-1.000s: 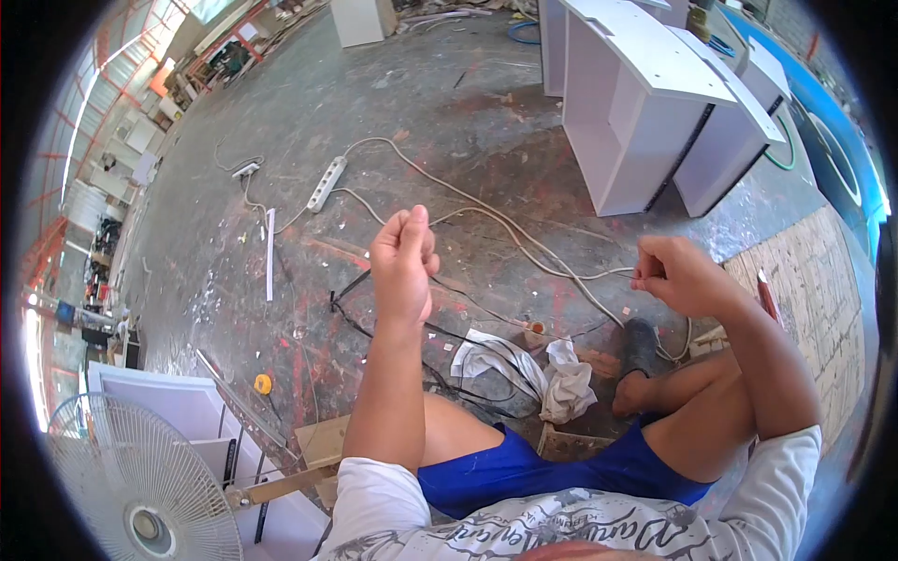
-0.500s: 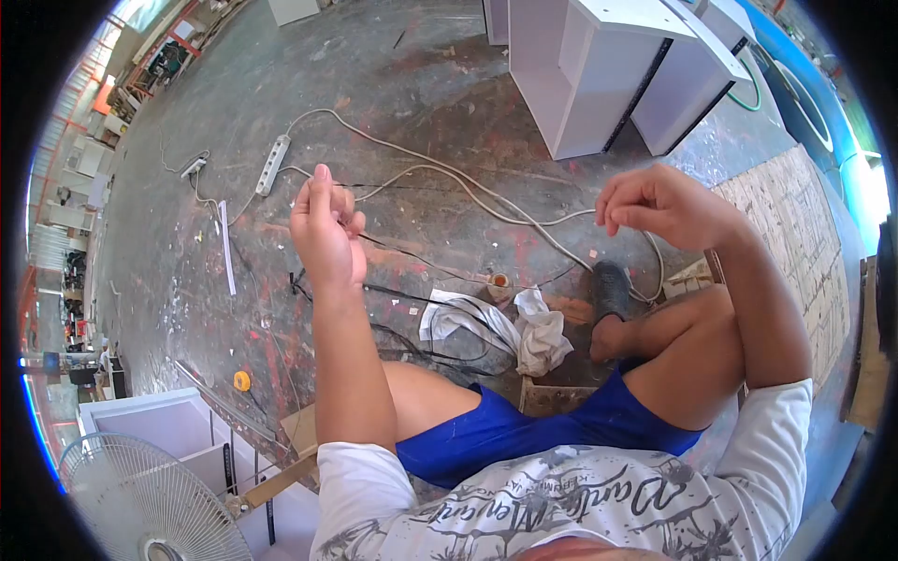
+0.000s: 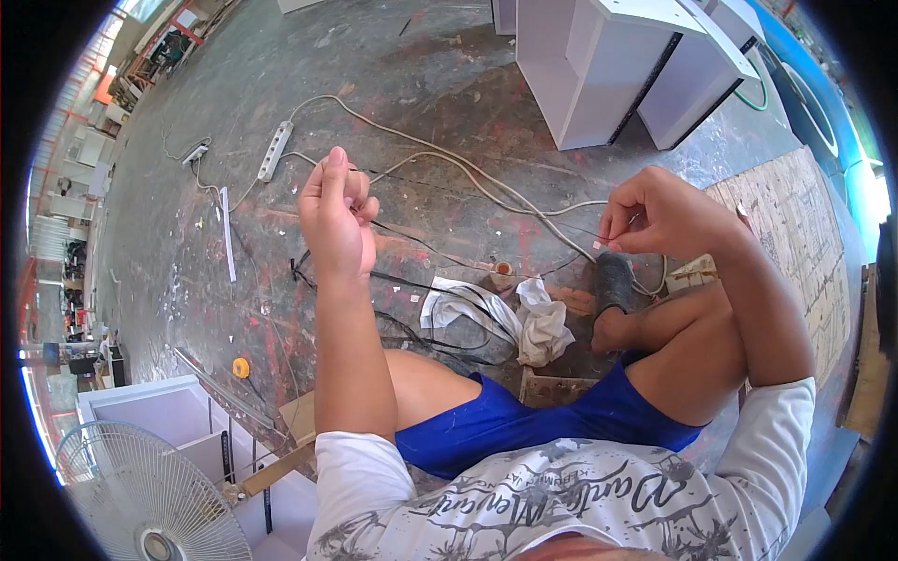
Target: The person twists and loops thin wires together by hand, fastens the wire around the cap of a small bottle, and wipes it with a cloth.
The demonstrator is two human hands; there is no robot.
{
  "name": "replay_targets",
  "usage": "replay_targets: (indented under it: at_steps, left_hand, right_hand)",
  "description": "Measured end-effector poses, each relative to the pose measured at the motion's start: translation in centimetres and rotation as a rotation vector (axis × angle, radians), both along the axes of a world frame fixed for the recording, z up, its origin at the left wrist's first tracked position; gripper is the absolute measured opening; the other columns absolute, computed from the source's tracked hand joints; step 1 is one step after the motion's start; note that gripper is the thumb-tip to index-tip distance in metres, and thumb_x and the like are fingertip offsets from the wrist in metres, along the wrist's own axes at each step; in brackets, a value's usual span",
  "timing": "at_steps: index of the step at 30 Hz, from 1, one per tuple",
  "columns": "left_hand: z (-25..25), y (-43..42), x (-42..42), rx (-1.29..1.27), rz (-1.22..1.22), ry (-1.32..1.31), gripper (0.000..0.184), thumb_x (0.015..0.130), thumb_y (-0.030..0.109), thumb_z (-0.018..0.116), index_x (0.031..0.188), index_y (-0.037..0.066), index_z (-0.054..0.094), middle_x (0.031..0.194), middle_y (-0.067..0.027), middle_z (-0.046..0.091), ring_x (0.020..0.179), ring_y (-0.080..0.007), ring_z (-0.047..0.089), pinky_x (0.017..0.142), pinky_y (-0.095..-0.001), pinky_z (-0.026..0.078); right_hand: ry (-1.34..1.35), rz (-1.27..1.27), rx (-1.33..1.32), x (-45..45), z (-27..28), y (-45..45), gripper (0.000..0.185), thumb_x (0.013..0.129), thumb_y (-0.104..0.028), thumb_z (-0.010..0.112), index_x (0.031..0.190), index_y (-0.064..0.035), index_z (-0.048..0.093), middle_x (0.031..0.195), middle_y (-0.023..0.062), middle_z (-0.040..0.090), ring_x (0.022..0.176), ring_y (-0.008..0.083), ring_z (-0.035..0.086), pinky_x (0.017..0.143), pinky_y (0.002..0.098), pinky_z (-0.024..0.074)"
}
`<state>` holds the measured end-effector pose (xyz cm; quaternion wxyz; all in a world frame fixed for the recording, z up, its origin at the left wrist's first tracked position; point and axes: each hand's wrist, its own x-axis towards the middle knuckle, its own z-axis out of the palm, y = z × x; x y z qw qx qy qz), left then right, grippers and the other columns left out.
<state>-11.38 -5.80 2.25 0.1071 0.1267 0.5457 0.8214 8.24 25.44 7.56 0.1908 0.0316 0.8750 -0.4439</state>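
My left hand [image 3: 339, 215] is raised in front of me with its fingers curled in and the thumb pointing up. A thin black strip [image 3: 426, 245] trails from its fingers across the floor side. My right hand [image 3: 655, 213] is bent at the wrist, its thumb and fingertips pinched together. A fine dark strand shows at those fingertips, and I cannot tell whether it is the same strip. More black strip [image 3: 412, 282] lies in loose loops below my left hand. Beside the loops is a crumpled white cloth [image 3: 543, 327].
A white power strip [image 3: 275, 151] and pale cable [image 3: 449, 157] lie on the stained floor. White cabinets [image 3: 585, 84] stand ahead right, a patterned board [image 3: 781, 234] at right. At lower left are a fan [image 3: 140, 496] and another cabinet [image 3: 150, 402]. Yellow tape measure-like object [image 3: 241, 367] lies nearby.
My left hand has risen slightly and shifted right. My right hand has moved a little to the right, its fingertips now closer together in a pinch. The camera view has tilted slightly.
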Motion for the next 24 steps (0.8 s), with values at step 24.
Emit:
replay_targets:
  at_steps: [24]
  left_hand:
    - [0.4, 0.6, 0.2, 0.089, 0.185, -0.059, 0.043, 0.108, 0.027, 0.058, 0.07, 0.017, 0.041, 0.064, 0.0069, 0.029, 0.058, -0.0058, 0.026, 0.048, -0.0263, 0.021]
  right_hand:
    - [0.254, -0.084, -0.025, -0.5, -1.7, 1.5, 0.019, 0.102, -0.014, 0.059, 0.103, 0.0013, 0.07, 0.09, 0.0066, 0.065, 0.088, 0.0147, 0.06, 0.082, 0.0292, 0.0478]
